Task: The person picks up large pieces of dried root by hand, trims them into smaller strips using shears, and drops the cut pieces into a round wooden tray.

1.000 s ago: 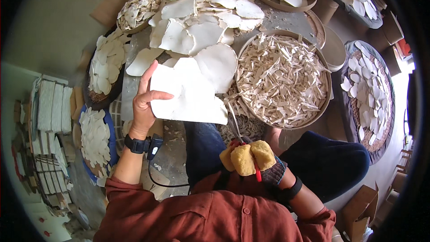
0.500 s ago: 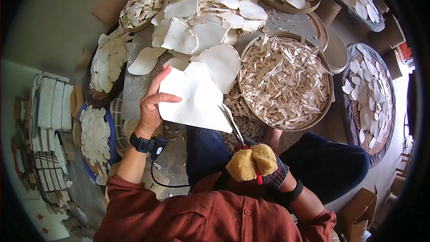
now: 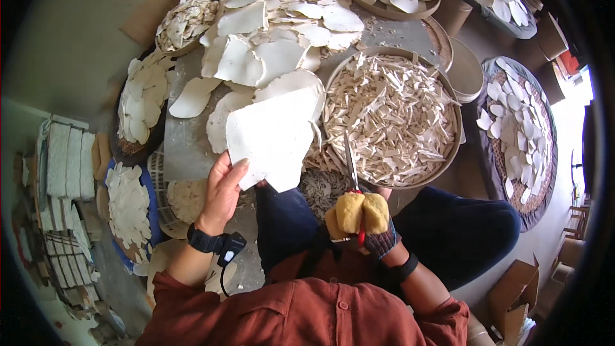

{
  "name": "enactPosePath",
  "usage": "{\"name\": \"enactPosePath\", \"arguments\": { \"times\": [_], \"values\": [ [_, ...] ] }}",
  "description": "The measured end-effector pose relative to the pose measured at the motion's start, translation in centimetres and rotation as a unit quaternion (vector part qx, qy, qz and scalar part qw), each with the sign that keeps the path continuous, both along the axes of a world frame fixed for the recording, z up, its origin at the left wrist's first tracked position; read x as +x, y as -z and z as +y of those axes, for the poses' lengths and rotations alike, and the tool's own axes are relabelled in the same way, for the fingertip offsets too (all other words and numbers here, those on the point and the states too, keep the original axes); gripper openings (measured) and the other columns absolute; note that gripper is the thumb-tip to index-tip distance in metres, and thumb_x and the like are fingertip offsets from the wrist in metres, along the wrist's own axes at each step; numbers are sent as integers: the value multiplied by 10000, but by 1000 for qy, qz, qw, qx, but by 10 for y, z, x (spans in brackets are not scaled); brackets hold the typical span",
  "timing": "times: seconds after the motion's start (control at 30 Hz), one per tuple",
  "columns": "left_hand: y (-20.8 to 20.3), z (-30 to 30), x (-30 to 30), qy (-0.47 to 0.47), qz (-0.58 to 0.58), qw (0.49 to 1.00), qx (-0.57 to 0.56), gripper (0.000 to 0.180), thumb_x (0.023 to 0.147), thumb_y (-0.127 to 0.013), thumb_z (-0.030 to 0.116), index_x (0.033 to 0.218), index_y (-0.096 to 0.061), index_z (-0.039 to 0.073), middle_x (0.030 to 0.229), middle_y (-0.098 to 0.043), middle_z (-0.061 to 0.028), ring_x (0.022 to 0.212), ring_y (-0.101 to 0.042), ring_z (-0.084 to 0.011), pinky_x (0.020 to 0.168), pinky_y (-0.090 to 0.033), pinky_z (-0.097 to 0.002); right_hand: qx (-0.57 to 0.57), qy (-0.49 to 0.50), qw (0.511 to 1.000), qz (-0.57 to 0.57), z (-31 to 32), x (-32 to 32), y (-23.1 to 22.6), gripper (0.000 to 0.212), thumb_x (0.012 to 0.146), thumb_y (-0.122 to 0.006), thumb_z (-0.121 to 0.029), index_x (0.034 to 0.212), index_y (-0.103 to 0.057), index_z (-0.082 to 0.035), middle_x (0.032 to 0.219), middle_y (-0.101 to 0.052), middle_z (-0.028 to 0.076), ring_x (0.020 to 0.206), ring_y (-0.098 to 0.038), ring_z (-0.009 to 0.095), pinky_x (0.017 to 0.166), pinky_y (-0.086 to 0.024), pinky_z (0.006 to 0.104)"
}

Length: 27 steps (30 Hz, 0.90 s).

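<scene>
My left hand (image 3: 224,189) pinches a flat, angular white sheet (image 3: 272,138) by its lower left edge, thumb on top. The sheet is tilted up over the near edge of the work table. Lower right of it, my right hand (image 3: 359,221), in a dark knit glove with thick yellow padding, grips red-handled scissors (image 3: 350,165). Their blades point away from me, look nearly closed and stand apart from the sheet. Beyond the sheet lies a heap of larger irregular white sheets (image 3: 243,61). A round tray (image 3: 456,133) full of narrow white offcuts sits just beyond the scissors.
More round trays hold white pieces: one at the far right (image 3: 439,5), one on the right (image 3: 555,147), others along the left. Nested empty round tubs (image 3: 466,70) stand beside the offcut tray. An open cardboard box (image 3: 512,304) lies at lower right. Stacked white bundles (image 3: 64,160) line the left.
The scissors have come away from the sheet, and their blades have closed up. My left hand has moved down and now holds the turned sheet by its lower left edge.
</scene>
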State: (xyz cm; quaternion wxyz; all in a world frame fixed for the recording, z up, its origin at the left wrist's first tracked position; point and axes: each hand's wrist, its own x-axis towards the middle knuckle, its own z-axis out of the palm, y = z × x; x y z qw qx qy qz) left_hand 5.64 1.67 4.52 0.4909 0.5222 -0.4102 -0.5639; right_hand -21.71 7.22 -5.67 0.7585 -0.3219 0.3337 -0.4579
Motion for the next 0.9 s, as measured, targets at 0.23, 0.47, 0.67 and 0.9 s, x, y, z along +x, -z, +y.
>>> {"name": "enactPosePath", "arguments": {
  "times": [0.23,0.47,0.67,0.9],
  "values": [
    [1,16,-12,14,47,996,77,408,817,-559,85,1180,-385,18,993,-582,-107,793,-606,-169,613,-509,-275,-68,-97,993,19,2,10,31,259,903,-438,-157,1107,-512,-16,1105,-567,117,1020,-548,225,902,-420,334],
    [2,21,-23,-28,38,997,61,403,807,-566,67,1162,-383,16,988,-583,-112,784,-609,-170,618,-512,-279,13,-143,979,-142,5,10,27,366,876,-518,-132,1207,-421,-8,1212,-472,126,1117,-467,224,987,-338,369],
    [2,26,-36,-19,21,998,56,418,808,-565,74,1174,-373,11,987,-583,-118,775,-617,-176,623,-527,-282,-41,-84,990,105,17,25,62,323,879,-504,-141,1160,-452,9,1185,-480,135,1118,-465,270,982,-351,417],
    [7,31,-43,-6,-11,998,57,421,804,-548,81,1181,-375,11,984,-572,-110,773,-599,-152,593,-521,-258,-85,-109,976,167,5,16,11,336,895,-485,-210,1152,-472,5,1159,-518,136,1067,-510,271,945,-382,410]
  ]
}}
